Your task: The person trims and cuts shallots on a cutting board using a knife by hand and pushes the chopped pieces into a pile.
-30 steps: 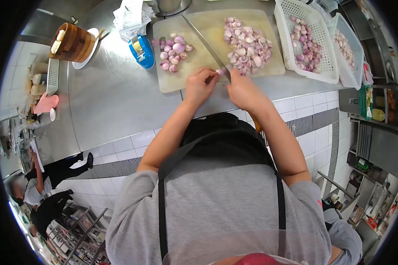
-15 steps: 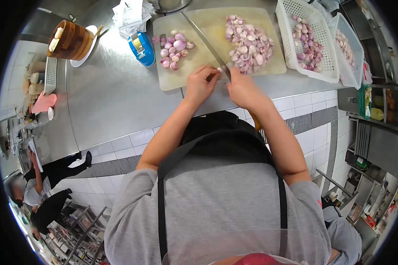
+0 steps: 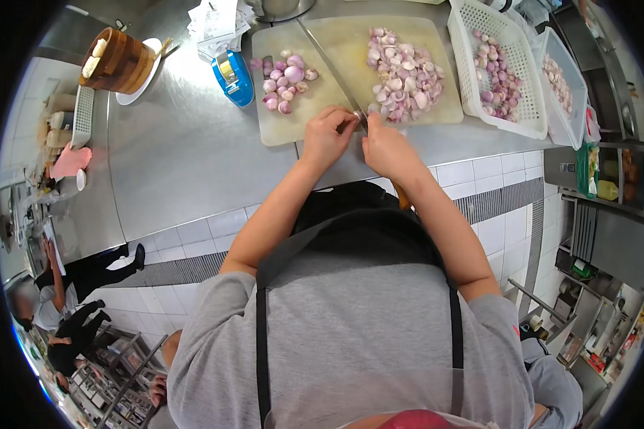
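At the front edge of the pale cutting board (image 3: 322,71), my left hand (image 3: 328,136) is closed, pinching a small shallot (image 3: 357,115) that its fingers partly hide. My right hand (image 3: 391,149) grips a long knife (image 3: 329,63). Its blade slants up and left across the board, and the end near my hand lies right beside the pinched shallot. Whole shallots (image 3: 286,82) lie in a group on the board's left side. A larger pile of peeled or cut shallots (image 3: 408,75) covers the right side.
A white perforated basket (image 3: 537,107) with shallots stands right of the board, beside another tub (image 3: 576,118). On the left are a blue tape dispenser (image 3: 240,91), papers (image 3: 215,23) and a wooden steamer (image 3: 125,64) on a plate. Other people are at the lower left and lower right.
My right hand and the knife's near end have moved slightly left, closer to my left hand. Part of another person, with a hand, has come into view at the lower left.
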A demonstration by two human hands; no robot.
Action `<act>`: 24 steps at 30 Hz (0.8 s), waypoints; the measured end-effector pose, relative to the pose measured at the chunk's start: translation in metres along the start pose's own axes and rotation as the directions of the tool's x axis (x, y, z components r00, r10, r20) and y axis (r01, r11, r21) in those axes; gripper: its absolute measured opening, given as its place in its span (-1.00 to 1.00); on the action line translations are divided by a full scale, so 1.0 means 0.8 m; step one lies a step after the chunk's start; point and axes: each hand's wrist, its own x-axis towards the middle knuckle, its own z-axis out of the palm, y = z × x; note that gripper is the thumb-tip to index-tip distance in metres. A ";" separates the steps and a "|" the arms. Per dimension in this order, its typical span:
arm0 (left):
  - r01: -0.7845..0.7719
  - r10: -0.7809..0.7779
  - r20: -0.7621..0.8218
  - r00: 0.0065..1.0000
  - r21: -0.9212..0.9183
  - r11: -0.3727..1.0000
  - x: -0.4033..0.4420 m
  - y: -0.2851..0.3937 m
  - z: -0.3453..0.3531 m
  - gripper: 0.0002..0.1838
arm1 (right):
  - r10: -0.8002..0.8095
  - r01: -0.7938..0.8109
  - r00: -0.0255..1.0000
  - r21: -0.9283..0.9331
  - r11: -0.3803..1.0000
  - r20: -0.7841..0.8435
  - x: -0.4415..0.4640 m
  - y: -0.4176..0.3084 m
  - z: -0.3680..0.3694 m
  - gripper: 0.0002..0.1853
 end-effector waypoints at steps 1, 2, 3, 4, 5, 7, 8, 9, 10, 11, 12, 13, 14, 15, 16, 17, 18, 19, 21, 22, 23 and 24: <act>0.052 -0.052 0.025 0.998 -0.007 0.999 -0.001 0.001 0.000 -0.95 | -0.067 0.068 0.995 0.013 0.998 -0.068 0.001 0.007 0.005 -0.68; 0.103 -0.102 0.052 0.993 -0.015 0.995 -0.002 0.004 0.001 -0.94 | -0.129 0.133 0.982 0.019 0.991 -0.139 0.000 0.016 0.006 -0.68; 0.090 -0.089 0.051 0.995 -0.017 0.996 0.004 0.006 -0.001 -0.94 | -0.130 0.134 0.980 0.016 0.991 -0.152 0.001 0.018 -0.007 -0.68; 0.041 -0.045 0.150 0.988 0.035 0.999 0.009 0.008 -0.008 -0.92 | -0.014 0.021 0.999 0.157 0.987 -0.045 0.000 0.016 -0.024 -0.68; -0.011 -0.010 0.247 0.969 0.086 0.996 0.013 0.009 -0.015 -0.89 | 0.084 -0.103 0.993 0.283 0.954 0.080 0.000 0.016 -0.035 -0.66; -0.179 0.137 0.266 0.954 0.140 0.974 0.027 0.005 -0.020 -0.88 | 0.076 -0.103 0.992 0.293 0.950 0.103 0.002 0.026 -0.040 -0.66; -0.333 0.270 0.297 0.916 0.185 0.925 0.034 0.002 -0.021 -0.86 | 0.076 -0.114 0.988 0.303 0.946 0.134 0.003 0.029 -0.041 -0.65; -0.332 0.269 0.296 0.916 0.189 0.924 0.041 0.003 -0.025 -0.86 | 0.072 -0.111 0.988 0.303 0.946 0.135 0.000 0.026 -0.041 -0.65; -0.141 0.057 0.384 0.922 0.196 0.970 0.048 0.003 -0.029 -0.84 | 0.069 -0.103 0.990 0.304 0.947 0.121 -0.004 0.020 -0.040 -0.65; 0.054 -0.153 0.462 0.874 0.221 0.974 0.051 0.005 -0.031 -0.82 | 0.065 -0.095 0.992 0.304 0.948 0.108 -0.007 0.015 -0.038 -0.65; 0.056 -0.157 0.458 0.875 0.226 0.973 0.054 0.011 -0.033 -0.82 | 0.059 -0.090 0.992 0.305 0.948 0.110 -0.010 0.010 -0.037 -0.65; 0.267 -0.363 0.425 0.829 0.269 0.925 0.057 0.019 -0.035 -0.83 | 0.061 -0.087 0.993 0.268 0.959 0.105 -0.012 0.006 -0.036 -0.67; 0.462 -0.551 0.383 0.741 0.304 0.833 0.057 0.023 -0.034 -0.84 | 0.063 -0.085 0.993 0.233 0.969 0.098 -0.014 0.002 -0.034 -0.68; 0.461 -0.552 0.382 0.741 0.307 0.832 0.052 0.021 -0.030 -0.84 | 0.061 -0.083 0.993 0.236 0.968 0.099 -0.014 0.001 -0.027 -0.68; 0.623 -0.617 0.341 0.710 0.106 0.775 0.041 0.015 -0.024 -0.84 | 0.035 -0.045 0.998 0.192 0.980 0.054 -0.013 0.003 -0.015 -0.68; 0.738 -0.681 0.315 0.661 -0.107 0.666 0.033 0.010 -0.018 -0.83 | 0.009 -0.011 1.000 0.147 0.989 0.011 -0.014 0.004 -0.007 -0.69; 0.741 -0.683 0.319 0.657 -0.106 0.663 0.028 0.008 -0.015 -0.83 | 0.013 -0.015 1.000 0.148 0.989 0.015 -0.013 0.005 -0.004 -0.69; 0.758 -0.694 0.307 0.651 -0.212 0.617 0.024 0.006 -0.013 -0.85 | -0.011 0.012 1.000 0.134 0.991 -0.009 -0.012 0.006 -0.003 -0.69; 0.767 -0.710 0.296 0.639 -0.316 0.558 0.017 0.005 -0.010 -0.86 | -0.033 0.036 0.999 0.120 0.992 -0.025 -0.011 0.009 -0.002 -0.70; 0.769 -0.719 0.286 0.633 -0.339 0.542 0.018 0.006 -0.008 -0.87 | -0.054 0.057 0.998 0.080 0.995 -0.045 -0.010 0.011 -0.005 -0.71; 0.770 -0.728 0.277 0.627 -0.361 0.525 0.018 0.007 -0.007 -0.88 | -0.075 0.078 0.995 0.039 0.996 -0.066 -0.009 0.011 -0.007 -0.71; 0.772 -0.730 0.277 0.625 -0.363 0.522 0.018 0.008 -0.004 -0.88 | -0.074 0.077 0.995 0.037 0.996 -0.063 -0.012 0.006 -0.017 -0.71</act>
